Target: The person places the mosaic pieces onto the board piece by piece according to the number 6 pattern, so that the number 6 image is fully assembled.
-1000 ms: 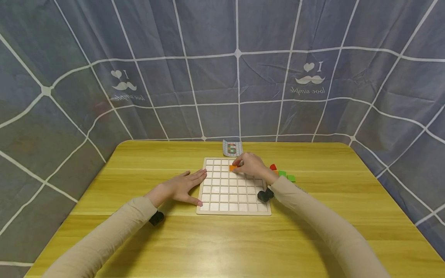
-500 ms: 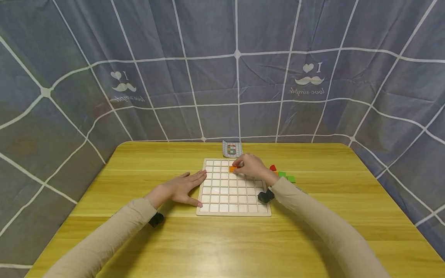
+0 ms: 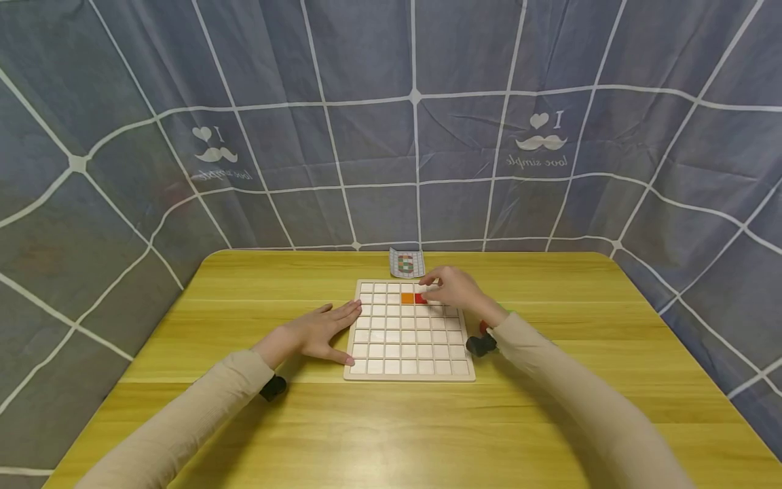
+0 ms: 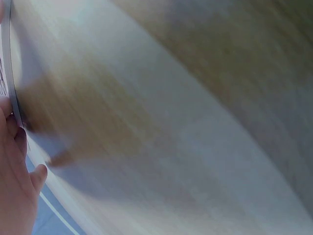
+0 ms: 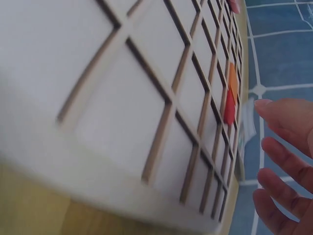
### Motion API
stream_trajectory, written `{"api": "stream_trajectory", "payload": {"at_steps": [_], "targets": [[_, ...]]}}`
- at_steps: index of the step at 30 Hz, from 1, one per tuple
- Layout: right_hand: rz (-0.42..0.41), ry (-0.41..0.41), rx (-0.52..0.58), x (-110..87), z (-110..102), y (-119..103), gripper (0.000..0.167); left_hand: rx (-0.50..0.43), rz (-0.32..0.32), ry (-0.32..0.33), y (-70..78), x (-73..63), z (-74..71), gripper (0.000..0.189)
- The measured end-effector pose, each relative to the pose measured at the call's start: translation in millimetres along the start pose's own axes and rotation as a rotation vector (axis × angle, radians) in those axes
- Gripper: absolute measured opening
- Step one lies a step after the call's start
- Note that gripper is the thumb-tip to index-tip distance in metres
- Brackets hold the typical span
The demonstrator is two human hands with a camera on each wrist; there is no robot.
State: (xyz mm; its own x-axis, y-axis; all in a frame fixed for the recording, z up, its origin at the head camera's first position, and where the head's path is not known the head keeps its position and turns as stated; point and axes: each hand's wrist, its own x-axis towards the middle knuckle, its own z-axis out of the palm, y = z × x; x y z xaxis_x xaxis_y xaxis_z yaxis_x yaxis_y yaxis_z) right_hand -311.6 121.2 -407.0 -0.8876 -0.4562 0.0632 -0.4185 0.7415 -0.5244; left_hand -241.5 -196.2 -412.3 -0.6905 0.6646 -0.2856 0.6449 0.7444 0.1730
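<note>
Just left of the loosely parted, empty right grip (image 3: 457,288) lie a red tile (image 3: 419,299) and an orange tile (image 3: 407,299); the flat, spread left grip (image 3: 319,331) touches the gridded board (image 3: 393,351).

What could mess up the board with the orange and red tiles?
The right grip hovers close to the small flat red tile, so a fingertip might nudge it out of place.

The left grip touches the edge of the pale rectangular wooden grid board; a push could slide it.

The beige cloth right sleeve reaches past a small red piece beside the board, and might brush it away.
</note>
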Motion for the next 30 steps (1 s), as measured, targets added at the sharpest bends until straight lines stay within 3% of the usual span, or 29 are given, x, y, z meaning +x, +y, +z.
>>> {"api": "stream_trajectory", "payload": {"at_steps": [30], "targets": [[0.072, 0.100, -0.007, -51.8, -45.1, 64.5, 0.033, -0.008, -0.002, -0.007, -0.6, 0.3, 0.9, 0.106]]}}
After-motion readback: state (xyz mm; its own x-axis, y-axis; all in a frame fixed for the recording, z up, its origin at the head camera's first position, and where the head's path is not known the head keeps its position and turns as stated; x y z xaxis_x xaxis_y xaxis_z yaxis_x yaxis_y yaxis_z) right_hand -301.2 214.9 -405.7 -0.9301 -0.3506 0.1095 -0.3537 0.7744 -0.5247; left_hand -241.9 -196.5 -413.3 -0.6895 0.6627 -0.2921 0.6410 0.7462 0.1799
